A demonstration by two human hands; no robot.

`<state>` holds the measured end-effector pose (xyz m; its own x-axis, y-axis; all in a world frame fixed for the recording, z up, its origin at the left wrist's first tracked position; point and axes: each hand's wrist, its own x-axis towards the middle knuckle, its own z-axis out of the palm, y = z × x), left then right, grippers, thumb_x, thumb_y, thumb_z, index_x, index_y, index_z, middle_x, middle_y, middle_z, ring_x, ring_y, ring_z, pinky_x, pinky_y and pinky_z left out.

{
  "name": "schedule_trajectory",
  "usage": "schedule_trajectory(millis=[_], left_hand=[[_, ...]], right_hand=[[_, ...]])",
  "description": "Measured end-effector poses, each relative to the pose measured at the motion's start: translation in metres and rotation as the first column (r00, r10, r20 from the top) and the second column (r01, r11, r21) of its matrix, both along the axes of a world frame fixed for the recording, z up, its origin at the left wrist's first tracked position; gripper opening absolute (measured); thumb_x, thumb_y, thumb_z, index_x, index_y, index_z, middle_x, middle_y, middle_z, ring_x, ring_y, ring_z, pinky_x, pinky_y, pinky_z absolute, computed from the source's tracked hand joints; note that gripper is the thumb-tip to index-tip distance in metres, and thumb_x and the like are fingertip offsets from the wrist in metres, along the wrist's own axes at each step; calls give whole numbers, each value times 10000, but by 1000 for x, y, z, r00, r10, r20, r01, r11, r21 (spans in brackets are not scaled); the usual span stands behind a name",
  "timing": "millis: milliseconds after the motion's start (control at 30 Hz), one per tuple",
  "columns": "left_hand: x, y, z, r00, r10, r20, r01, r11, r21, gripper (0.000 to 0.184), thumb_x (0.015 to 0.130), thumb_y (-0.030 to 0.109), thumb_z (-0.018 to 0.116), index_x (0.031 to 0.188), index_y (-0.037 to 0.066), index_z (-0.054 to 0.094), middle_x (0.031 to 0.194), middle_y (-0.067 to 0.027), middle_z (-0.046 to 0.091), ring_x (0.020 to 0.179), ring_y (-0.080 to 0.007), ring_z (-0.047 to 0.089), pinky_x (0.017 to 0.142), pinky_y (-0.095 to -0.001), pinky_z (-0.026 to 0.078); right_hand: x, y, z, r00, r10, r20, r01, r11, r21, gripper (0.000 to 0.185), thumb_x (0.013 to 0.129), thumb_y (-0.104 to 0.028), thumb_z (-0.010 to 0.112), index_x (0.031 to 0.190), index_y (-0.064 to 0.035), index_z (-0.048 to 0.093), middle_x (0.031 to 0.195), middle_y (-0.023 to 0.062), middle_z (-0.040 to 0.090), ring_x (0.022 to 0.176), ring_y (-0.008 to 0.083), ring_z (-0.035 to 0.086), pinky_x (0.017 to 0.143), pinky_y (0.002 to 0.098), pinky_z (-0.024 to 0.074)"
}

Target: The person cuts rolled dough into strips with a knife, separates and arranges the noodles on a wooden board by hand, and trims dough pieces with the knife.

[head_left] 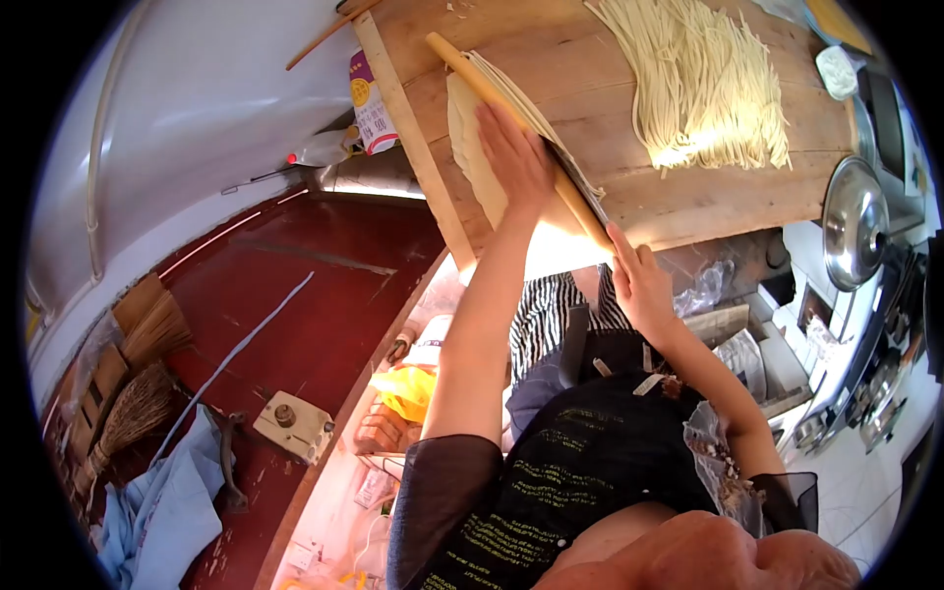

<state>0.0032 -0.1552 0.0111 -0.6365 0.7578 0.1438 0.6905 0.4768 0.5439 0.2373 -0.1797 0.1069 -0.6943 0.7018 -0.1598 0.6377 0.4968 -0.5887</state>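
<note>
My left hand lies with its fingers stretched out over a wooden rolling pin and a folded sheet of dough. The pin runs slantwise across the dough on a wooden board. Close along the pin's right side is the dark blade of a knife. My right hand is closed at the near end of this blade, at the board's front edge; its fingers cover the handle. To the right on the board lies a heap of cut noodles.
A metal pot lid stands at the board's right edge. A thin stick sticks out at the far left corner, above a printed bag. Left of me, a dark red surface holds a blue cloth and brooms.
</note>
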Motion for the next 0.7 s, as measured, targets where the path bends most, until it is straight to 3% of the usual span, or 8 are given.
schedule_trajectory(millis=[167, 267, 300, 367, 400, 500, 567, 700], left_hand=[[-62, 32, -1, 997, 37, 73, -48, 987, 152, 580, 1011, 233, 306, 1495, -48, 156, 1541, -269, 206, 1435, -404, 196, 1181, -485, 141], [-63, 33, 0, 993, 70, 91, -75, 995, 58, 618, 970, 167, 377, 1490, -72, 143, 1532, -284, 207, 1431, -411, 199, 1183, -489, 157], [-62, 32, -2, 992, 80, 94, -86, 995, 55, 618, 970, 167, 377, 1490, -72, 143, 1532, -284, 207, 1431, -411, 199, 1183, -489, 157], [-63, 31, -6, 998, 42, 38, -46, 993, 113, 625, 968, 167, 386, 1489, -74, 141, 1529, -287, 207, 1432, -412, 195, 1185, -480, 157], [-63, 31, -10, 998, 43, 36, -47, 993, 113, 625, 968, 167, 386, 1489, -74, 141, 1529, -287, 207, 1432, -412, 195, 1185, -480, 157], [-54, 30, -11, 983, 3, -182, -19, 996, -88, 638, 957, 163, 408, 1483, -85, 145, 1524, -299, 204, 1431, -422, 189, 1185, -494, 149], [-29, 17, 4, 995, 48, 82, -52, 998, 43, 641, 959, 183, 401, 1478, -96, 150, 1524, -317, 185, 1436, -432, 168, 1183, -508, 131], [30, -20, 5, 992, 3, 125, -11, 998, 67, 657, 955, 217, 364, 1475, -117, 139, 1528, -339, 152, 1440, -457, 135, 1183, -513, 94]], right_hand=[[-11, 3, 7, 1000, -10, -6, 10, 998, -64, 607, 901, -103, 571, 1465, -233, 390, 796, 148, 544, 582, 336, 575, 553, 430, 509], [-62, 25, -11, 1000, -14, 5, 15, 1000, -23, 590, 904, -118, 574, 1456, -237, 406, 803, 154, 568, 600, 344, 586, 550, 445, 500], [-91, 40, -17, 994, -34, -103, 36, 999, 14, 582, 904, -130, 581, 1450, -246, 414, 803, 157, 580, 606, 348, 591, 533, 450, 490], [-160, 77, -33, 969, -41, -245, 77, 987, 140, 559, 908, -157, 596, 1430, -275, 436, 815, 178, 629, 648, 348, 619, 510, 436, 482], [-187, 97, -23, 986, -46, -161, 50, 998, 26, 552, 899, -143, 567, 1431, -224, 444, 794, 224, 635, 697, 388, 620, 629, 469, 493], [-259, 153, 6, 995, -28, -93, 22, 998, -67, 489, 886, -185, 556, 1372, -181, 503, 841, 227, 663, 780, 409, 634, 710, 483, 502], [-259, 169, 24, 1000, -12, -5, 11, 992, -123, 479, 880, -192, 557, 1356, -161, 515, 869, 226, 672, 813, 417, 635, 742, 486, 504], [-180, 139, 21, 974, 41, -223, -59, 996, -73, 450, 904, -149, 527, 1351, -100, 511, 1056, 213, 665, 879, 418, 640, 785, 475, 506]])
